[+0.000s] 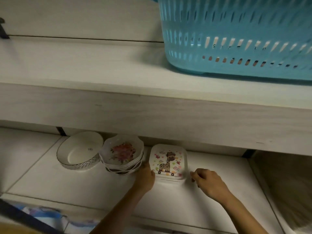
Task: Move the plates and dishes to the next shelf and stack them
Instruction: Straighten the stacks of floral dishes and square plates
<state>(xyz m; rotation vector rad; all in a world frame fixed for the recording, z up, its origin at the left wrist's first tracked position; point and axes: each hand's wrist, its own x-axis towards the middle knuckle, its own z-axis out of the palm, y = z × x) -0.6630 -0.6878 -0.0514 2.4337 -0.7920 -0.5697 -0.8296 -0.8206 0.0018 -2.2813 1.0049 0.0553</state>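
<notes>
A pale wood-grain upper shelf [101, 68] carries a blue slotted basket [236, 39] at the right. Below it runs a white lower shelf [211, 196], dim and crossed by thin seams. Along its back stand a round white dish [79, 149], a stack of floral plates [122, 152] touching it, and a stack of square giraffe plates [167, 159] just beside. The left hand [146, 175] sits between the two stacks, and whether it grasps either I cannot tell; the right hand [209, 182] rests just right of the giraffe plates, fingers loosely curled, grasping nothing.
</notes>
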